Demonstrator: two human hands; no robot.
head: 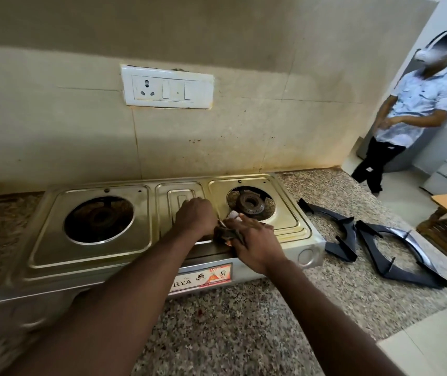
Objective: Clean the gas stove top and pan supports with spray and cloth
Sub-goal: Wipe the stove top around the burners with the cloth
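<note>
Plainly, the gas stove lay with its long axis along the tiled wall, and each round well held a burner (the right burner showed clearer). At the stove's middle front, the right hand clutched a dark cloth against the top. The left hand rested on the stove's centre panel, its fingers hidden, so I could not tell its grip. Two black pan supports lay right of the stove.

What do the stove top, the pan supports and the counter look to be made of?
Stove top: pressed sheet metal, likely stainless steel, with a glossy, reflective finish. Pan supports: black-coated metal, perhaps enamelled, with a slight sheen. Counter: speckled polished stone, likely granite.
</note>
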